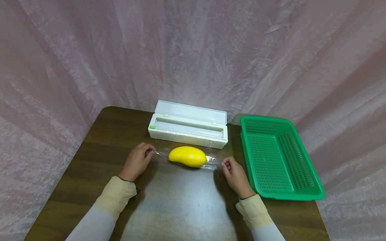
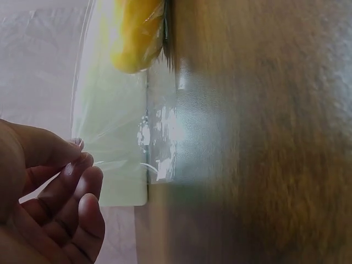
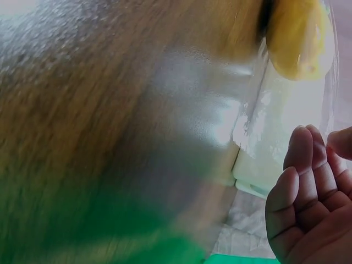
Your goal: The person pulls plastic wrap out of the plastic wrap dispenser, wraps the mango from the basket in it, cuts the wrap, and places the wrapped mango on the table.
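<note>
A yellow mango (image 1: 187, 156) lies mid-table under clear cling film (image 1: 214, 162), which stretches out past both of its ends. At the left end of the film, my left hand (image 1: 137, 162) pinches the edge between thumb and forefinger. My right hand (image 1: 236, 176) pinches the opposite end, its other fingers curled in. In the left wrist view the film (image 2: 118, 148) is drawn from the fingertips toward the mango (image 2: 135, 41), with glossy wrinkles. Right behind the mango stands a white cling film dispenser box (image 1: 184, 138), its lid (image 1: 191, 112) raised and a film roll (image 1: 190, 129) inside.
A green plastic basket (image 1: 313, 167) with slotted sides stands on the right of the brown wooden table (image 1: 90, 160), close beside my right hand. A small green slider (image 1: 152, 127) sits at the box's left end. Pink curtains (image 1: 196, 50) hang behind the table.
</note>
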The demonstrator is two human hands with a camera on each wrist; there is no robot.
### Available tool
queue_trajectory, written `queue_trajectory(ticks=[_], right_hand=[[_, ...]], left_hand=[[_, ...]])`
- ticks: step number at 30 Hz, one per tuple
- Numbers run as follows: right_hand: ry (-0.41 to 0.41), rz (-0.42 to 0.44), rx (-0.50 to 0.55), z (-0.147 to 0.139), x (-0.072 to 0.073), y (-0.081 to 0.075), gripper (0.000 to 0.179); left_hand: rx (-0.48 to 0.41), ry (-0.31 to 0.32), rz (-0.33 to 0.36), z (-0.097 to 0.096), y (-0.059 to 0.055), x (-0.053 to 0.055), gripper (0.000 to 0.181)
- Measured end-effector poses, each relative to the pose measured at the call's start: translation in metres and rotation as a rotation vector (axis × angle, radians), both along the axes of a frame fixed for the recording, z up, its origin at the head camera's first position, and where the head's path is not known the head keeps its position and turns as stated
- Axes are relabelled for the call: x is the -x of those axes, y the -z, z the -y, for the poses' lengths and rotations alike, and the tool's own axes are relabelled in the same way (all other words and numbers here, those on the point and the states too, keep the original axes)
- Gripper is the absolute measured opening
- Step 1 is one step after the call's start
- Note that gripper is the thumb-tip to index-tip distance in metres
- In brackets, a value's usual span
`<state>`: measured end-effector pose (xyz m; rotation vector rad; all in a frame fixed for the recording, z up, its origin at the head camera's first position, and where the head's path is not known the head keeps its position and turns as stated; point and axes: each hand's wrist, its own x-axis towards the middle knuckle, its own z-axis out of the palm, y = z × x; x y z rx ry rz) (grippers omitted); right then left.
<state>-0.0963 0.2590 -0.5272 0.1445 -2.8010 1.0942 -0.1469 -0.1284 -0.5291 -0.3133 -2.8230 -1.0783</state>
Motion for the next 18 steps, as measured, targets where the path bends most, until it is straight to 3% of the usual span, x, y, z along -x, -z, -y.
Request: queue_trajectory(ticks=[10,18], right_hand=[[0.056,0.002,-0.021,0.001,0.009,0.007,0.005],[0.078,0.053,0.000,0.002,0.015,0.011,0.004]], left_hand=[[-0.025,-0.022,0.035,-0.004,0.007,0.009,0.011],[-0.036,-0.051,0.066,-0.008,0.016,0.017,0.011]])
